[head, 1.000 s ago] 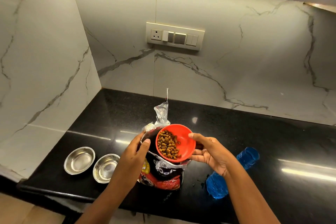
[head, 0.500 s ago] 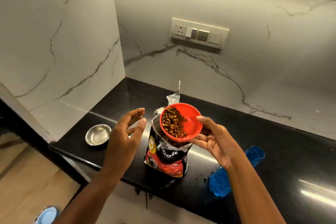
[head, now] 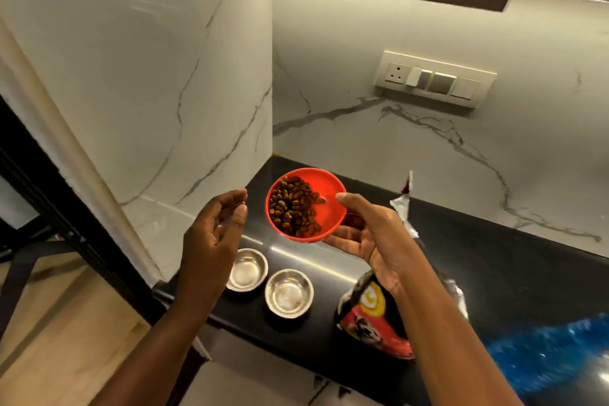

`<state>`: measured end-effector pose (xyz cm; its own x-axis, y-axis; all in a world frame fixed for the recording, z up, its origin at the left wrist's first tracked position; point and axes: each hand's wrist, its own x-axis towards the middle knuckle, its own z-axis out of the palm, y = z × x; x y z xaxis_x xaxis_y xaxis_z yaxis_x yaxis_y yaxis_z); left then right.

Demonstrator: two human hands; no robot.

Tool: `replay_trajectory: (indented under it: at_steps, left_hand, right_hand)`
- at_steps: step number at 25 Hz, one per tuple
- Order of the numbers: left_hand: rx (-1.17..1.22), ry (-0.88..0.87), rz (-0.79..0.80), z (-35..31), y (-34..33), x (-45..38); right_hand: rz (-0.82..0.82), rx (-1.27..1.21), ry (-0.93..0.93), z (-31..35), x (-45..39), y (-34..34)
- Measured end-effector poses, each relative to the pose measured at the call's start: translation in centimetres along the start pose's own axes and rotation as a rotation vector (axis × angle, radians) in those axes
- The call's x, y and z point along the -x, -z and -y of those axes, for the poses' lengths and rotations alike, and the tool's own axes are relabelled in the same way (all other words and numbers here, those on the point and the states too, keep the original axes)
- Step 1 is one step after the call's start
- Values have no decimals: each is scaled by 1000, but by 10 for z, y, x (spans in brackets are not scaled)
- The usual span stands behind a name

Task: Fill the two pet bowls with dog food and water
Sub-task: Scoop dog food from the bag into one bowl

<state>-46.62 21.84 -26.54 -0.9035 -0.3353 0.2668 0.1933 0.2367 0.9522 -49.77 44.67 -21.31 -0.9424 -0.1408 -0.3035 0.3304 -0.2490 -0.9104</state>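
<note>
My right hand (head: 372,234) holds a red bowl (head: 324,189) of brown kibble (head: 293,208), thumb on its rim and fingers under it, tilted toward me above the counter. My left hand (head: 214,231) hovers just left of the bowl, fingers loosely curved and holding nothing. Two steel pet bowls stand side by side near the black counter's front edge: the left one (head: 248,273) partly behind my left hand, the right one (head: 289,297) below the red bowl. Both look empty. The dog food bag (head: 369,316) stands open to the right, partly hidden by my right forearm.
A blue plastic water bottle (head: 560,349) lies blurred on the black counter (head: 494,273) at the lower right. Marble walls close the counter at the back and left. A switch panel (head: 435,77) sits on the back wall. Wooden floor shows at the lower left.
The red bowl of kibble has moved left, away from the bag, and now hangs above the steel bowls. My left hand has stayed empty beside it. The view has swung left.
</note>
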Motion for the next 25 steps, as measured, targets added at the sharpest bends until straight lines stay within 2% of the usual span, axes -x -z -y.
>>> replay_trajectory:
  at_steps: [3, 9, 15, 19, 25]
  left_hand:
    - [-11, 78, 5, 46, 37, -28]
    - [-33, 270, 92, 142, 65, -53]
    - [-87, 421, 255, 197, 46, -41]
    - [-139, 464, 307, 214, 44, -39]
    - [-234, 453, 350, 226, 43, -39]
  right_hand:
    - [-19, 37, 23, -35, -30, -41]
    - [-169, 154, -46, -126, -91, -64]
    - [-325, 543, -22, -178, -123, -78]
    - [-303, 787, 51, -185, -125, -91]
    - [-228, 994, 156, -190, -125, -98]
